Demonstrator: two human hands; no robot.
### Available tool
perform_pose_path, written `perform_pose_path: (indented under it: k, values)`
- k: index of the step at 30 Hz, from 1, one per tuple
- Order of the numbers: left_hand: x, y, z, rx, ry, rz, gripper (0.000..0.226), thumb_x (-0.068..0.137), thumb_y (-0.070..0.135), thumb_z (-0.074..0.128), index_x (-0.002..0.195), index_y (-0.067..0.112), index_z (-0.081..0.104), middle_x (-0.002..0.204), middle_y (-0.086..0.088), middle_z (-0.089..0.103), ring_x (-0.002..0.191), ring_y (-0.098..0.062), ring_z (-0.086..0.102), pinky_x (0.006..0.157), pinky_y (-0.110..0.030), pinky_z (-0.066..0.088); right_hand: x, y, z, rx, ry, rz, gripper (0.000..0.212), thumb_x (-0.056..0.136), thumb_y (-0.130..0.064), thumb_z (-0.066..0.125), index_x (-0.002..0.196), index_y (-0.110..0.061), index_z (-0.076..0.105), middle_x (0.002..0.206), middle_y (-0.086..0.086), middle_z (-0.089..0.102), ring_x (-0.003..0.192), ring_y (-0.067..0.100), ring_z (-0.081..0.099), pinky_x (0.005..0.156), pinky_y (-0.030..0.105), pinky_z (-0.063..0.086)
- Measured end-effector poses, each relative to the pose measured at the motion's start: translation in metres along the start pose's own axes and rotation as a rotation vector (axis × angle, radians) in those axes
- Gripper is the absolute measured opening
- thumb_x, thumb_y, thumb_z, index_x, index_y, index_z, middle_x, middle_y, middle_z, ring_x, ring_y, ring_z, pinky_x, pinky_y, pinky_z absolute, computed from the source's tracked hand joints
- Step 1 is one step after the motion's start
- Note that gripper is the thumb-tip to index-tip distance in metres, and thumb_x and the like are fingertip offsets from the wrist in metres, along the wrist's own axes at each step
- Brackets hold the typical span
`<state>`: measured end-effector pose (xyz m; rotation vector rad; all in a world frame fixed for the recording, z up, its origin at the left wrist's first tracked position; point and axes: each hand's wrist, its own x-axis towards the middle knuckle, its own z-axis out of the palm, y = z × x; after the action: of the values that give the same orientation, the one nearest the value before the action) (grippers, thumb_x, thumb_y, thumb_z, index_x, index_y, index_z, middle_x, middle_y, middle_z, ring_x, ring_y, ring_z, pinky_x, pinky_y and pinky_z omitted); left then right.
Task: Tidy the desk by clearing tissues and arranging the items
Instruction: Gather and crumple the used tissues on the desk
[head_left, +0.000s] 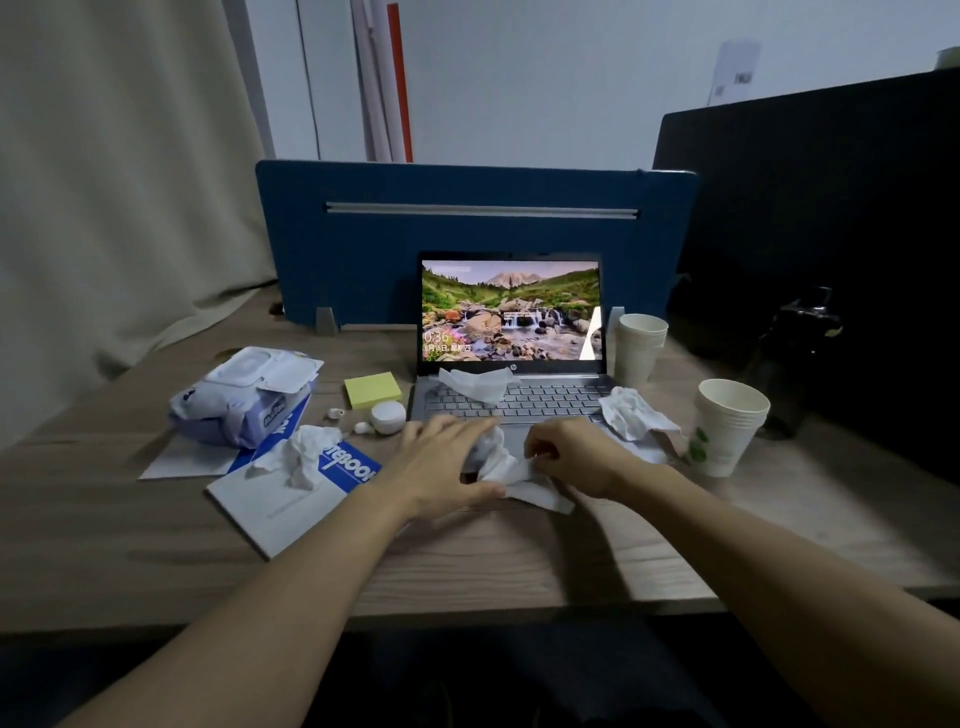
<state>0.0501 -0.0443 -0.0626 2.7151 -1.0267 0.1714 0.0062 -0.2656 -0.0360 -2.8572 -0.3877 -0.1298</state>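
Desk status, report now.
Left hand and right hand both gripping one crumpled tissue at the laptop's front edge. Three loose tissues left: keyboard, right corner, booklet. Nothing blocking.

The scene is dim and flat, with a cool grey cast. The brightest source is the laptop screen (511, 310), whose glow lifts the white tissues near it; a pale streak of glare cuts its right edge. The right side falls into near-black, swallowing detail around the dark bottle (795, 358). Soft, faint shadows lie on the counter (597, 561). Both hands (449, 467) are smeared by motion blur. Wide-angle distortion bows the counter's edge and stretches the forearms toward the lower corners.
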Motion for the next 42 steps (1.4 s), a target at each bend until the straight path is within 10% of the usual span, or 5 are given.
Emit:
perform_pose_path:
  k: [9, 14, 28, 33, 42]
  values:
    - [0.021, -0.014, -0.016, -0.225, -0.014, -0.145, 0.082, 0.067, 0.083, 0.052, 0.138, 0.059, 0.019, 0.141, -0.005, 0.042, 0.127, -0.032, 0.033, 0.092, -0.043, 0.034, 0.045, -0.010, -0.020, 0.214, 0.148, 0.046, 0.009, 0.085, -0.015, 0.069, 0.088, -0.022, 0.063, 0.083, -0.007, 0.065, 0.075, 0.010, 0.061, 0.068, 0.025, 0.051]
    - [0.025, -0.030, -0.025, -0.339, 0.062, -0.116, 0.055, 0.080, 0.063, 0.057, 0.128, 0.051, 0.035, 0.119, 0.004, 0.063, 0.102, -0.017, 0.060, 0.085, -0.043, 0.053, 0.064, -0.017, -0.023, 0.321, 0.157, 0.048, 0.008, 0.088, -0.012, 0.066, 0.087, -0.020, 0.065, 0.077, -0.005, 0.069, 0.067, 0.004, 0.065, 0.062, 0.021, 0.054]
    - [0.039, -0.110, -0.044, -0.479, 0.194, -0.315, 0.024, 0.090, 0.033, 0.066, 0.110, 0.041, 0.056, 0.102, 0.017, 0.060, 0.066, -0.006, 0.066, 0.052, -0.024, 0.054, 0.119, 0.010, -0.010, -0.057, 0.155, 0.134, 0.033, 0.087, -0.029, 0.067, 0.119, -0.024, 0.060, 0.132, 0.003, 0.053, 0.115, 0.025, 0.052, 0.093, 0.043, 0.049]
    - [0.044, -0.125, -0.042, -0.530, 0.225, -0.331, 0.020, 0.091, 0.033, 0.065, 0.104, 0.047, 0.058, 0.104, 0.014, 0.063, 0.076, -0.003, 0.064, 0.062, -0.029, 0.056, 0.136, 0.016, -0.003, -0.145, 0.007, 0.201, 0.052, 0.083, -0.038, 0.070, 0.130, -0.024, 0.051, 0.130, 0.005, 0.051, 0.113, 0.029, 0.053, 0.095, 0.048, 0.050]
    - [0.045, -0.138, -0.046, -0.506, 0.273, -0.325, 0.013, 0.098, 0.019, 0.054, 0.091, 0.030, 0.057, 0.091, 0.010, 0.063, 0.073, -0.014, 0.058, 0.060, -0.024, 0.043, 0.152, 0.012, 0.009, 0.059, 0.073, 0.188, 0.028, 0.089, -0.003, 0.054, 0.113, -0.017, 0.060, 0.112, 0.011, 0.066, 0.092, 0.025, 0.064, 0.080, 0.042, 0.056]
